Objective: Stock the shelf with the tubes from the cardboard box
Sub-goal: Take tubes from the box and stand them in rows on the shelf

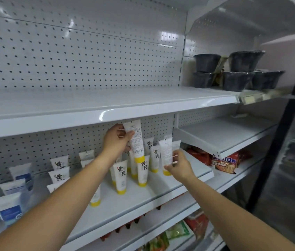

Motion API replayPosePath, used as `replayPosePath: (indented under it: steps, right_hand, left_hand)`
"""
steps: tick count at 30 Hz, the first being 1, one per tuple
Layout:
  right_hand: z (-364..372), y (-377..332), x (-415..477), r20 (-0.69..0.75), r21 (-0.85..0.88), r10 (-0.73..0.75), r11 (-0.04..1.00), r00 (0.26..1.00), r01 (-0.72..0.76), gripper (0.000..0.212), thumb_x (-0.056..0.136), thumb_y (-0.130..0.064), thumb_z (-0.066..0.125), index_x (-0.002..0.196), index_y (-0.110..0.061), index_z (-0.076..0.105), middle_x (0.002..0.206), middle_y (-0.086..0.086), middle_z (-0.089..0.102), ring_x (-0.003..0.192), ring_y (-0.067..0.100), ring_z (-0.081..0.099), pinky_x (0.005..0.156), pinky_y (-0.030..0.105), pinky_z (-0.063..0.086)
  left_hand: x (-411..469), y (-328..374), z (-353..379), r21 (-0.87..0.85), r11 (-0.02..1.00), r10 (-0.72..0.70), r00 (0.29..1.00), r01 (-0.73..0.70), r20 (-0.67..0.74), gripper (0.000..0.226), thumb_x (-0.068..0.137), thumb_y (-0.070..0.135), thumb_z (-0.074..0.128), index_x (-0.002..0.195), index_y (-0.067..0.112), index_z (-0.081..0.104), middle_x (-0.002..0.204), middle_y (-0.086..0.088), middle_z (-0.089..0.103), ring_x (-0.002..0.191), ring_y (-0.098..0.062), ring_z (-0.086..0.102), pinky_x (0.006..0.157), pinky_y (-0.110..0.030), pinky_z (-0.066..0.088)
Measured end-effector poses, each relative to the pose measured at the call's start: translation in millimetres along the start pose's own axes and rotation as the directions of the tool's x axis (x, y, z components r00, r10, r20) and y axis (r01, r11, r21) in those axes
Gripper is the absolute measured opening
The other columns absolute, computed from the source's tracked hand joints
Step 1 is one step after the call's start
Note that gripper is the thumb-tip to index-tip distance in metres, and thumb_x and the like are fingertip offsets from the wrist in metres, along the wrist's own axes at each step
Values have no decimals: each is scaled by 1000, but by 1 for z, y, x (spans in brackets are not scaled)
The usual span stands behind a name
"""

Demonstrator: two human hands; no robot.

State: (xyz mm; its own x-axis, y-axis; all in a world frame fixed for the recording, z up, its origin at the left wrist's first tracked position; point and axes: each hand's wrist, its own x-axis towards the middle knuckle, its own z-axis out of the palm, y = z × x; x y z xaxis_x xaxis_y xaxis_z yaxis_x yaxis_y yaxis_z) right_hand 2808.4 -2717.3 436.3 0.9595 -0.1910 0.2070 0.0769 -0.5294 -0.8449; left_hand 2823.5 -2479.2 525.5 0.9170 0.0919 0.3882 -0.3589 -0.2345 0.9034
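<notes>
My left hand (117, 140) is wrapped around a white tube with a yellow cap (135, 140), cap down and printed back toward me, held up just under the edge of the shelf above. My right hand (180, 164) pinches a second tube of the same kind (166, 153) near its cap, fingers narrow around it, low over the shelf board (161, 189) at the right end of the row.

Below and between my hands stand the yellow-capped tubes already placed (122, 175), upright on their caps in a loose cluster that runs back toward the pegboard. Farther off past my left forearm stand white tubes with blue labels (10, 208).

I judge the stocking well under way: a good group stands here, and these two tubes are not yet set down. Bare board remains in front of my fingers and to the right of my right hand. The cardboard box is out of view, so I cannot tell how many tubes are left.
</notes>
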Motion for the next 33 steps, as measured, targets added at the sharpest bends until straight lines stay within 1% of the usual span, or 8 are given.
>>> replayPosePath:
  steps: [3,7,11,20,22,25,29,33]
  right_hand:
    - [3,13,15,18,10,1,1000,1000,-1,40,80,-6,76,106,-16,46,91,-9,60,87,16,63,65,17,48]
    - [7,35,38,80,37,-13,999,997,10,41,79,-10,76,106,-18,47,96,-5,62,90,19,65,76,33,56]
    - [9,60,62,154,60,-43,998,987,34,41,78,-12,77,105,-20,47,100,-2,64,92,17,65,74,31,55]
    - [23,99,89,297,102,-82,993,951,53,44,77,-9,77,108,-15,46,99,0,62,90,14,62,67,18,47]
    - [30,102,91,315,108,-84,993,945,53,42,76,-8,78,105,-13,48,99,1,63,91,14,63,65,15,45]
    - [39,101,93,319,109,-87,993,944,54,40,76,-8,77,102,-12,48,95,1,63,87,13,62,68,20,47]
    - [46,100,93,322,95,-84,994,943,56,41,76,-8,77,102,-12,46,93,1,61,87,13,61,76,28,50]
    - [50,104,94,314,89,-76,995,946,51,42,74,-7,78,98,-13,44,91,1,61,90,19,63,81,35,53]
  left_hand:
    - [8,0,10,-4,1000,-4,1000,4,-8,18,92,17,69,107,10,61,95,2,67,79,-3,64,50,-10,51]
    - [16,-1,26,-3,999,-42,999,42,-17,22,92,19,70,109,10,61,99,-3,68,83,-11,68,62,-31,62]
    - [19,1,48,22,999,-38,996,40,-86,23,92,17,69,111,7,60,98,-4,68,81,-10,67,52,-19,55]
    - [23,8,89,17,996,-83,971,89,-224,26,92,14,69,109,0,56,92,-7,68,86,-26,72,60,-35,62]
    - [21,9,91,36,996,-72,969,83,-238,24,92,14,68,109,2,57,91,-4,67,83,-20,71,56,-26,59]
    - [21,12,90,69,996,-44,966,64,-253,22,92,15,68,107,3,58,91,-3,68,72,-4,67,52,-15,52]
    - [27,15,81,45,997,-56,967,69,-250,28,91,18,71,112,4,59,100,-8,70,84,-16,71,63,-33,62]
    - [29,15,76,17,997,-71,968,77,-241,30,90,19,72,113,3,59,102,-9,71,88,-21,72,68,-41,63]
